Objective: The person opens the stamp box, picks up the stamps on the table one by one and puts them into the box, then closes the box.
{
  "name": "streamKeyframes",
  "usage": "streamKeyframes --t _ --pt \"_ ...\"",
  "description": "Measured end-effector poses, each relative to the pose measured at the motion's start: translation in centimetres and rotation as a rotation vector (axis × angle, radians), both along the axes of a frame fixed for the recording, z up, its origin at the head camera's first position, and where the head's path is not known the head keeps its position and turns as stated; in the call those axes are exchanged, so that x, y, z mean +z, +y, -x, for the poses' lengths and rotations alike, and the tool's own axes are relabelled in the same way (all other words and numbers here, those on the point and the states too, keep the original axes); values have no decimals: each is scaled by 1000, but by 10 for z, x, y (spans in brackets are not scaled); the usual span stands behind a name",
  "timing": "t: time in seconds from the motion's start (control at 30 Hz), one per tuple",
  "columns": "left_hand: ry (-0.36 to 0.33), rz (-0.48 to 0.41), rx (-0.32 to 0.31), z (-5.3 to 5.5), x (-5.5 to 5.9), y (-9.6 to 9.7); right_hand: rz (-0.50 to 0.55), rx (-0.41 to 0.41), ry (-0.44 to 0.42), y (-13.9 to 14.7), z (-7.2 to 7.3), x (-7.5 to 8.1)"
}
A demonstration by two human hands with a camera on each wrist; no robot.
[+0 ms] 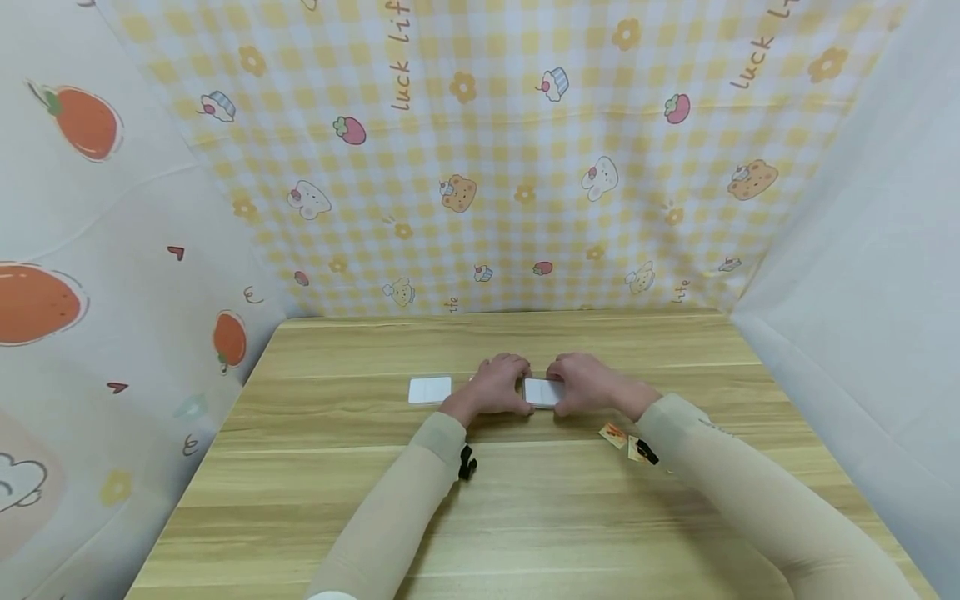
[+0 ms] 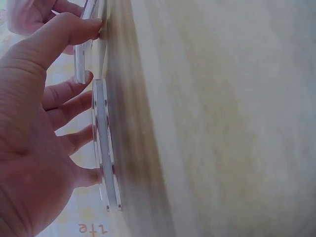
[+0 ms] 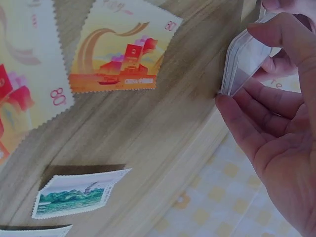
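Both hands are at a small stack of thin white cases (image 1: 542, 392) with clear edges, near the table's middle. My left hand (image 1: 495, 385) holds its left end, thumb at the near edge and fingertips at the far one. At the opposite end, my right hand (image 1: 588, 383) grips the stack between thumb and fingers. In the right wrist view the stack (image 3: 247, 61) shows layered, rounded corners and stands tilted. A second layered stack of cases (image 2: 101, 138) lies beneath the left hand's other fingers. Another white case (image 1: 430, 389) lies flat to the left.
Perforated postage stamps lie near the right forearm: an orange-and-red one (image 3: 118, 49), a similar one (image 3: 29, 94) and a green landscape one (image 3: 76, 195). The wooden table (image 1: 337, 483) meets a checked cloth (image 1: 510, 242) at the back.
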State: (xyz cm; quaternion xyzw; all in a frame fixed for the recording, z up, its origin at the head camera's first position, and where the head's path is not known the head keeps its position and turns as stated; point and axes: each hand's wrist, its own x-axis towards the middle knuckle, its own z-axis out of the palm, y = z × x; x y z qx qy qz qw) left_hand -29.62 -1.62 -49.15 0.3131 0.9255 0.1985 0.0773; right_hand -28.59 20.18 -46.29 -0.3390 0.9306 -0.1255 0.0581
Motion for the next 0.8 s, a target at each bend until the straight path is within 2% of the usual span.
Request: streamKeyframes --t 0.33,0.47,0.63,0.8 --pt "38 66 16 -3 3 6 8 105 32 1 6 5" --pt "41 65 15 -3 3 6 -5 129 41 0 7 8" --pt "38 47 7 -2 2 6 -13 122 37 -1 7 9" --pt "39 46 5 -1 2 4 -16 76 28 1 4 4"
